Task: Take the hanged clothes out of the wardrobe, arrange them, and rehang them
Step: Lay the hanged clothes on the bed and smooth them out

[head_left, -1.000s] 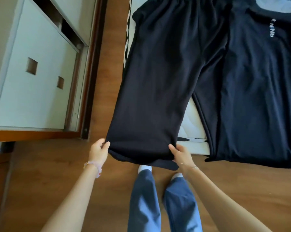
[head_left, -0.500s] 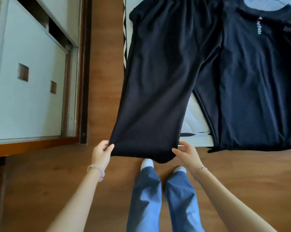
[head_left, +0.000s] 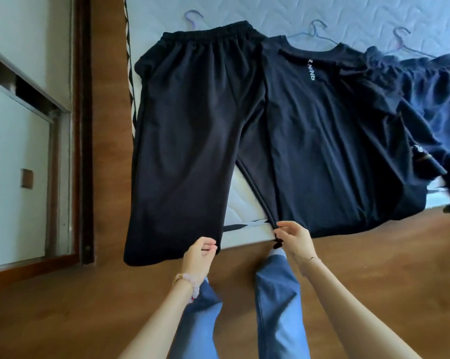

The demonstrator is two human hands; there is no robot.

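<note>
Black trousers [head_left: 187, 130] lie flat on the white mattress [head_left: 244, 11], elastic waistband away from me, one leg hanging over the near edge. My left hand [head_left: 199, 251] pinches the hem of that leg at its right corner. My right hand [head_left: 294, 237] pinches the hem of the other trouser leg, which lies mostly hidden under a dark T-shirt [head_left: 330, 141] with white lettering. Further right lies a blue garment [head_left: 436, 94]. Three wire hangers [head_left: 314, 31] stick out above the clothes.
A white wardrobe [head_left: 16, 151] with sliding doors in a dark wooden frame stands at the left. The wooden floor [head_left: 63, 307] runs between it and the mattress. My legs in blue trousers [head_left: 278, 307] stand at the mattress's near edge.
My right hand let go of the left leg's hem and moved right to the other leg's hem. My left hand shifted right along the hem. The view tilted up, showing hangers.
</note>
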